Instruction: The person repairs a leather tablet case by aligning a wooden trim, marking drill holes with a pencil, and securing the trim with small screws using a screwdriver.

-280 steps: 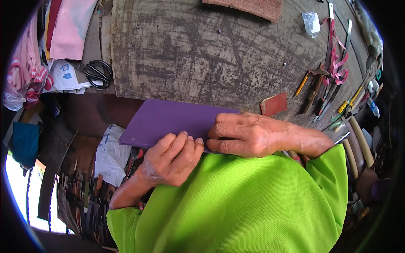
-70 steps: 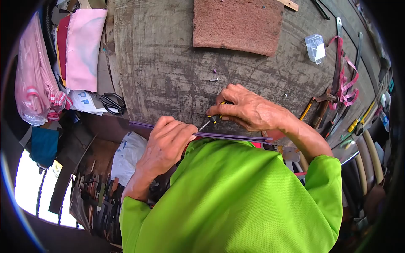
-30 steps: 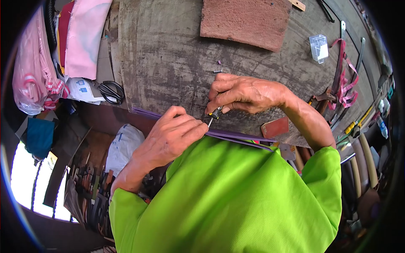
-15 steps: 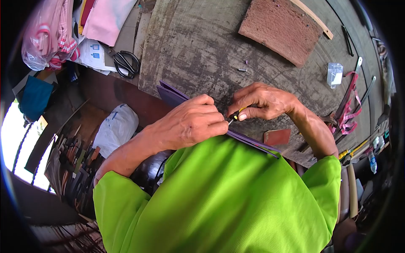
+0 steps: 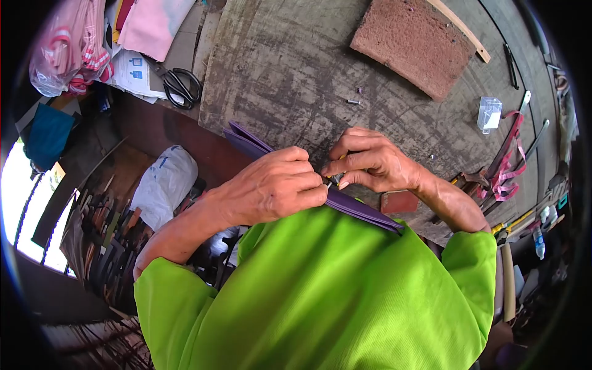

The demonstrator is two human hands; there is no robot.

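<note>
My left hand [image 5: 277, 188] is closed on a folded purple leather-like piece [image 5: 364, 211], which lies slantwise at the table edge against my green shirt. One end of the piece [image 5: 246, 140] sticks out past my knuckles at the upper left. Between thumb and fingers, my right hand [image 5: 373, 161] pinches a small screwdriver [image 5: 335, 179] with a yellow and black handle. Its short metal shaft points at the purple piece beside my left fingertips. My fingers hide the spot where the tip meets the piece.
A brown rough slab [image 5: 416, 46] lies on the worn table [image 5: 277, 68], near a small metal pin [image 5: 353, 102]. At right stand a clear plastic box [image 5: 489, 115] and pink straps [image 5: 510, 166]. A reddish block [image 5: 399, 201] is by the near edge; black-handled scissors [image 5: 182, 88] lie at left.
My right hand has shifted slightly down and left, and its fingers have changed their grip around the screwdriver handle. My left hand still holds the purple piece, nearly unmoved.
</note>
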